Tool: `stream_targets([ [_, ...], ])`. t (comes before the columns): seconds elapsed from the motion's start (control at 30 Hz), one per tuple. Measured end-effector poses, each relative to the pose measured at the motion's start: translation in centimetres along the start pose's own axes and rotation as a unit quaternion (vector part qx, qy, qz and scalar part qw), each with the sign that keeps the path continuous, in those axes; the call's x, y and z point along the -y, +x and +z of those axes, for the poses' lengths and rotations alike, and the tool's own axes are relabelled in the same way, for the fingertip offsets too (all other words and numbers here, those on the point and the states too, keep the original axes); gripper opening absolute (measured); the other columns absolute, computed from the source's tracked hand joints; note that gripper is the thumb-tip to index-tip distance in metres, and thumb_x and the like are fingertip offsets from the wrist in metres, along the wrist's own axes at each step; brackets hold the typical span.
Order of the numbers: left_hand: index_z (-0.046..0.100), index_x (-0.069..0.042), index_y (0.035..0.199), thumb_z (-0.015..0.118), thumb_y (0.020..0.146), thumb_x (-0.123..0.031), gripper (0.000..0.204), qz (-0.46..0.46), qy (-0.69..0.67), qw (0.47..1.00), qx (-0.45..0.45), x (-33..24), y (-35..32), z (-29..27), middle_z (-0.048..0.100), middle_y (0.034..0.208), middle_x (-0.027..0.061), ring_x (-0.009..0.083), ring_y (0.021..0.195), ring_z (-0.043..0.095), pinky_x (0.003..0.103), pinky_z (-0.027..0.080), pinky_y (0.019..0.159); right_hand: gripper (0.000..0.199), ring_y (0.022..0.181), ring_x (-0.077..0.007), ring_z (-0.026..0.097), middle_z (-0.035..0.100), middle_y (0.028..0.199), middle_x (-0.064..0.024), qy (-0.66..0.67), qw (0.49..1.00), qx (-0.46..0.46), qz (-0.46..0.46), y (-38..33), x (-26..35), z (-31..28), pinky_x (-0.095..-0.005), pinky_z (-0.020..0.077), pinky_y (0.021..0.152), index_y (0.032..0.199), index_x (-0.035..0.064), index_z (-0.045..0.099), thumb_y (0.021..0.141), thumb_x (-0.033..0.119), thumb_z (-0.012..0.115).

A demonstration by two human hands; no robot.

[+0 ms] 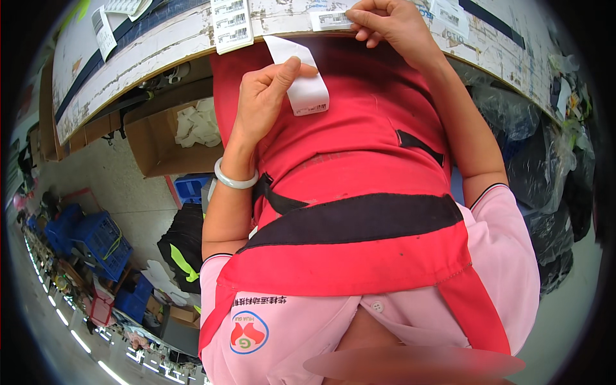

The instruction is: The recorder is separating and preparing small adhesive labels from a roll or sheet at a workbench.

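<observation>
My left hand (266, 96) holds a white paper strip (301, 77) with a small printed label at its lower end, pinched between thumb and fingers just below the table edge. A pale bangle (234, 178) sits on that wrist. My right hand (388, 22) rests on the worn white table (160, 48), fingertips pressing a small white label (330, 20) flat near the table's front edge. A red apron (359, 167) with black straps over a pink shirt fills the middle of the view.
A sheet of printed labels (231, 22) and more loose labels (102, 29) lie on the table. Under it stands a cardboard box (163, 138) with white scraps. Blue crates (96, 240) and dark garments (183, 247) are on the floor at left; black bags (545, 167) pile at right.
</observation>
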State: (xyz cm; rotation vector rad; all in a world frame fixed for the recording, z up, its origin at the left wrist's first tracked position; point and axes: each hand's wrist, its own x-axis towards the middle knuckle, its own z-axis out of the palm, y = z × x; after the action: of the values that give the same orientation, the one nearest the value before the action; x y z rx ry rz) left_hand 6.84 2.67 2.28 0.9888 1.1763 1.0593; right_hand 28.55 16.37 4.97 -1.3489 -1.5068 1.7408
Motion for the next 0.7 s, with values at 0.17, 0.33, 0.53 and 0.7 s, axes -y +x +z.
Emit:
stream_targets([
  [0.17, 0.073, 0.003, 0.097, 0.054, 0.1, -0.033, 0.041, -0.007, -0.005, 1.0, 0.006, 0.06, -0.02, -0.08, 0.07, 0.088, 0.0053, 0.0089, 0.08, 0.06, 0.023, 0.046, 0.073, 0.013, 0.061, -0.0101, 0.062, 0.067, 0.077, -0.0066, 0.0, 1.0, -0.001, 0.001, 0.13, -0.25, 0.17, -0.0206, 0.0505, 0.053, 0.09, -0.002, 0.065, 0.091, 0.011, 0.065],
  [0.33, 0.072, 0.003, 0.098, 0.054, 0.1, -0.033, 0.04, -0.011, -0.022, 1.0, 0.016, 0.28, 0.01, -0.04, 0.07, 0.088, 0.0057, 0.0091, 0.08, 0.06, 0.023, 0.047, 0.072, 0.013, 0.06, -0.0098, 0.062, 0.067, 0.076, -0.0068, 0.002, 1.0, -0.007, -0.001, 0.47, -0.88, 0.19, -0.0204, 0.0504, 0.052, 0.09, -0.0023, 0.065, 0.09, 0.011, 0.065],
  [0.53, 0.072, 0.002, 0.099, 0.055, 0.099, -0.033, 0.04, -0.02, -0.02, 0.999, 0.015, 0.32, -0.08, 0.07, 0.069, 0.086, 0.0046, 0.0074, 0.075, 0.058, 0.021, 0.046, 0.066, 0.015, 0.059, -0.0101, 0.062, 0.067, 0.075, -0.0072, -0.014, 1.0, -0.012, -0.004, 0.36, -0.62, 0.38, -0.0207, 0.0504, 0.052, 0.09, -0.0026, 0.065, 0.089, 0.012, 0.066],
  [0.7, 0.072, 0.002, 0.099, 0.056, 0.099, -0.033, 0.039, -0.014, -0.018, 1.0, 0.016, 0.71, -0.03, 0.14, 0.068, 0.083, 0.0033, 0.0067, 0.073, 0.057, 0.021, 0.045, 0.064, 0.015, 0.059, -0.0105, 0.062, 0.066, 0.074, -0.0074, -0.03, 0.999, -0.016, -0.002, 0.4, -0.45, 0.51, -0.0211, 0.0502, 0.051, 0.09, -0.0028, 0.065, 0.089, 0.012, 0.065],
])
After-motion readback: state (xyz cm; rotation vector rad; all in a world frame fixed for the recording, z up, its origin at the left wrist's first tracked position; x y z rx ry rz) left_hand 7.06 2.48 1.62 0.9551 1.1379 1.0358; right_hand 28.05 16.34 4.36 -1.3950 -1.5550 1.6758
